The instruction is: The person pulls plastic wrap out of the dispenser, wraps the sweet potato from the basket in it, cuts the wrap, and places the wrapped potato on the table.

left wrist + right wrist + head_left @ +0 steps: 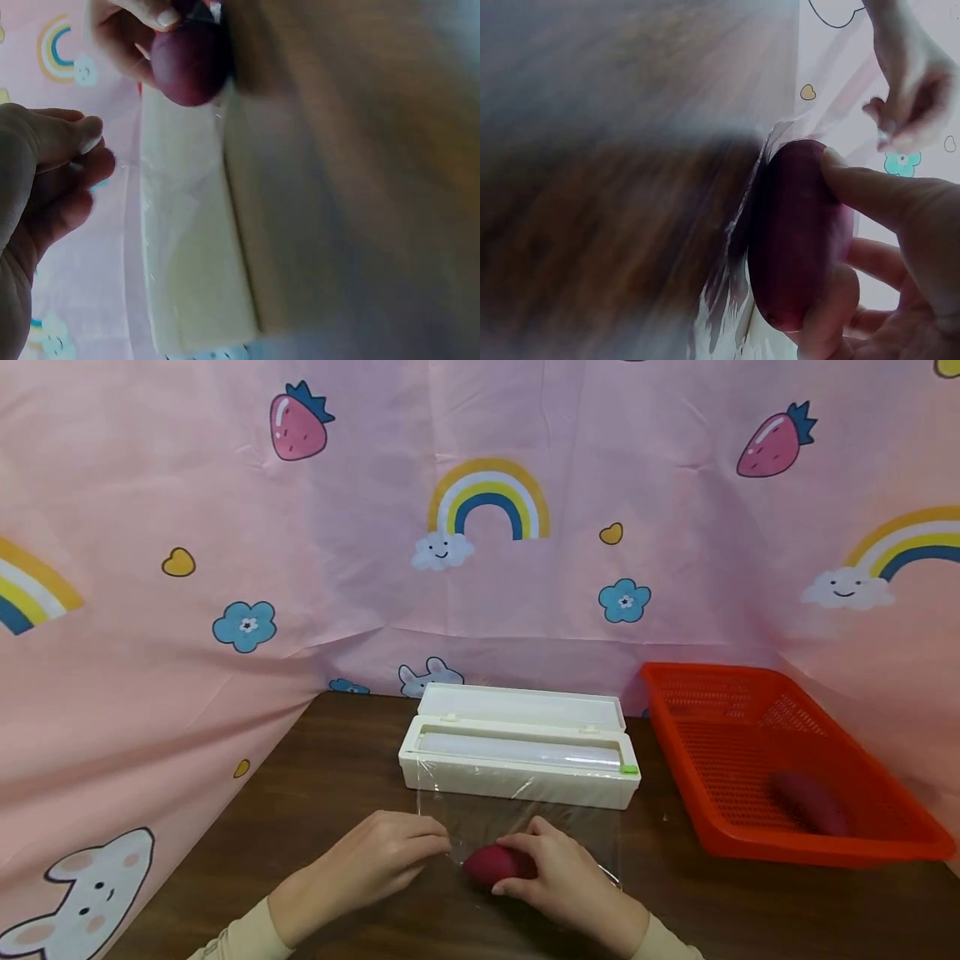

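Observation:
My right hand (558, 881) holds a smooth purple sweet potato (491, 865) between thumb and fingers, over a sheet of clear cling film (517, 814). In the right wrist view the sweet potato (795, 232) lies against the film's crinkled edge. My left hand (382, 852) is left of it, thumb and fingertips pinched together at the film's near left edge; the pinched film is barely visible. The film runs from a roll (517, 750) in a white dispenser box (517, 783), whose lid (521, 706) stands up behind.
At the right a red plastic basket (690, 793) contains a second purple sweet potato (810, 802). A green slider (628, 769) sits at the dispenser's right end. Dark wooden tabletop (315, 777) lies underneath, and a pink printed cloth (360, 527) hangs behind and at the sides.

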Available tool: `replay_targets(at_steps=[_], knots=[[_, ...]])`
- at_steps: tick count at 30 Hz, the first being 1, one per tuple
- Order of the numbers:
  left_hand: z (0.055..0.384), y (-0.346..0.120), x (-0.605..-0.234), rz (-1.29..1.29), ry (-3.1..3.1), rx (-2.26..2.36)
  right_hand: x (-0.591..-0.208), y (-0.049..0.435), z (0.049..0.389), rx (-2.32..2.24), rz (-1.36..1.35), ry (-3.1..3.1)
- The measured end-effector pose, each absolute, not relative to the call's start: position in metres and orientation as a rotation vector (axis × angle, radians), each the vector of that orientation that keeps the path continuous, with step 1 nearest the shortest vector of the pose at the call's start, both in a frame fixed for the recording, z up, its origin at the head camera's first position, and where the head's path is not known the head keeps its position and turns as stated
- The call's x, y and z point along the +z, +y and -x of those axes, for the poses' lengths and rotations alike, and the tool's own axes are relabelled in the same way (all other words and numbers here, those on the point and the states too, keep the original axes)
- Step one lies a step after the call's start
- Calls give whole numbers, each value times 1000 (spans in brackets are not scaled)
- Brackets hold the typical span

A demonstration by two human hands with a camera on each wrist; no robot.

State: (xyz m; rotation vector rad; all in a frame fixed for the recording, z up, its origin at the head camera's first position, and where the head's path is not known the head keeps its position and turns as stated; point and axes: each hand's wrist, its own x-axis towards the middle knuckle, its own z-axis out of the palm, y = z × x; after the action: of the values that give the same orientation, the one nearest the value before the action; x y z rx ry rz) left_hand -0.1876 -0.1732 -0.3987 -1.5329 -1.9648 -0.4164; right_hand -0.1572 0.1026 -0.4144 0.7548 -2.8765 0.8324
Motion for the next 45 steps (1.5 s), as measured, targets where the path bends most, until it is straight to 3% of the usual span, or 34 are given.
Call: replay_targets(at_steps=[15, 26, 45], knots=[[207, -122, -403, 1653, -1981, -517, -416, 106, 161, 791, -787, -2873], [212, -113, -411, 1625, -2035, -664, -414, 106, 161, 745, -837, -2844], [188, -120, -401, 1653, -2416, -450, -412, 105, 162, 896, -758, -2844]])
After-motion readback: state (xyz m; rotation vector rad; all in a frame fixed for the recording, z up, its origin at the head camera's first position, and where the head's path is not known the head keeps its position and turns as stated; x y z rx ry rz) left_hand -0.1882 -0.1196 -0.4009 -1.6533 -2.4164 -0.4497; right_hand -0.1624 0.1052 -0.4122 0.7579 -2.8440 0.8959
